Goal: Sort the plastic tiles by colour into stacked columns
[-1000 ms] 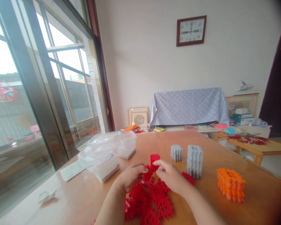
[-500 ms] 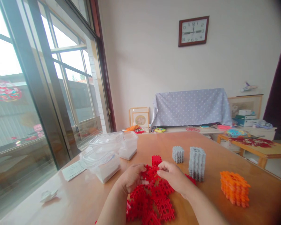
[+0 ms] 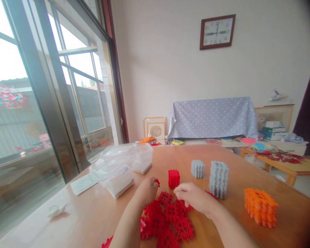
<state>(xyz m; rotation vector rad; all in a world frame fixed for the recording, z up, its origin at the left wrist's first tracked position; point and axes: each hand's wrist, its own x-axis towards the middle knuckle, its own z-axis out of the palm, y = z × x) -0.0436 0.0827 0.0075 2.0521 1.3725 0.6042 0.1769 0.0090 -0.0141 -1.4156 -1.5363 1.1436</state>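
My left hand (image 3: 146, 192) is closed in a pinch on a small red interlocking plastic piece (image 3: 157, 183), mostly hidden behind my fingers. My right hand (image 3: 193, 196) hovers over the right side of a loose pile of red interlocking pieces (image 3: 172, 210), its fingers loosely bent and apart, with nothing visible held in them. Under that hand, red pieces (image 3: 183, 206) are partly covered. Just beyond my hands stands a neat red stack (image 3: 174, 179) of such pieces.
Two grey stacks (image 3: 197, 169) (image 3: 219, 179) and an orange stack (image 3: 260, 207) stand to the right. Clear plastic containers (image 3: 119, 182), a paper sheet (image 3: 84, 184) and a crumpled wrapper (image 3: 57, 210) lie left. A lone red piece (image 3: 107, 242) sits by my left forearm.
My hands, together at red pieces before, have moved apart. The left has drawn away leftward with a red piece; the right has lowered slightly toward the pile. The red stack shows more fully.
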